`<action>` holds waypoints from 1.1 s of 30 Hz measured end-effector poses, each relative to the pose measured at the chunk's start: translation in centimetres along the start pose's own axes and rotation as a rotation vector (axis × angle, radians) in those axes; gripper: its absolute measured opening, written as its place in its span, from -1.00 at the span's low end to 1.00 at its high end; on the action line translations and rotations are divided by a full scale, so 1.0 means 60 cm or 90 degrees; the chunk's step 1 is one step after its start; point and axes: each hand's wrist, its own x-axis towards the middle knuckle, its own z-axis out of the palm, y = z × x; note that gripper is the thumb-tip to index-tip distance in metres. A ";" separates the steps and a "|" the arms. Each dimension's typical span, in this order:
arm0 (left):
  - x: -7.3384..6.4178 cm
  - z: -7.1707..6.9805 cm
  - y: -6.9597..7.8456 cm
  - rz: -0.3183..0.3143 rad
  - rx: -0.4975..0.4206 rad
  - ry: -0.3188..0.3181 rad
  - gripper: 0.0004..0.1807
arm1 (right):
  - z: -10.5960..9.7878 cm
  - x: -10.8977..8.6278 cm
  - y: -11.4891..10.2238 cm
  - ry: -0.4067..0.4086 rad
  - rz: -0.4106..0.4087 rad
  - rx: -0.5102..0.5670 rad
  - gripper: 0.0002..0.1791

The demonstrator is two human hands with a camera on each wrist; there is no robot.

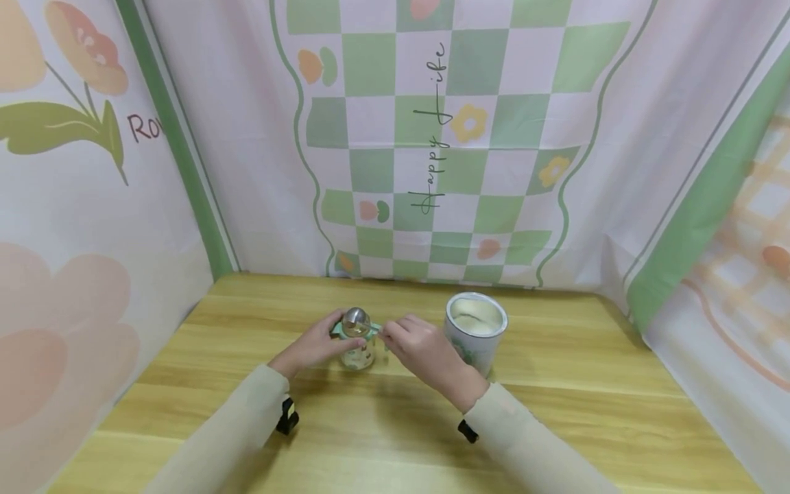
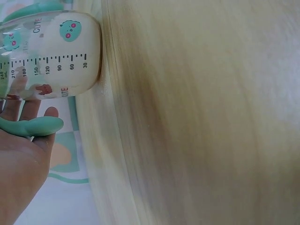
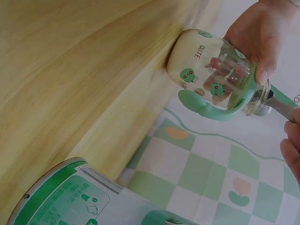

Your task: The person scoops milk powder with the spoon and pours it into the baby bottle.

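A clear baby bottle (image 1: 358, 357) with green handles (image 2: 37, 125), printed faces and a measuring scale stands upright on the table. Pale contents show toward its base. My left hand (image 1: 317, 348) holds the bottle from the left, thumb across its upper front and fingers around the far side. Between thumb and fingers, my right hand (image 1: 426, 351) pinches the handle of a metal spoon (image 1: 356, 322). The spoon's round bowl sits at the bottle's open mouth, as the glass-like neck (image 3: 255, 105) shows in the right wrist view.
An open can (image 1: 487, 350) of cream-coloured powder stands just right of my right hand, partly behind the wrist. The wooden table (image 1: 370, 446) ends at a curtain (image 1: 420, 171) with green checks. Printed cloth (image 1: 92, 274) hangs along the left side.
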 end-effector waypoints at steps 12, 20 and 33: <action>0.003 -0.002 -0.003 -0.006 -0.007 -0.008 -0.19 | -0.002 0.008 0.002 0.021 0.112 0.111 -0.87; 0.002 0.000 0.000 -0.018 0.001 0.005 -0.18 | -0.009 0.021 0.003 0.030 0.274 0.228 -0.93; 0.002 0.000 0.000 -0.024 0.008 0.003 -0.21 | -0.026 0.029 0.011 0.021 0.490 0.408 -0.92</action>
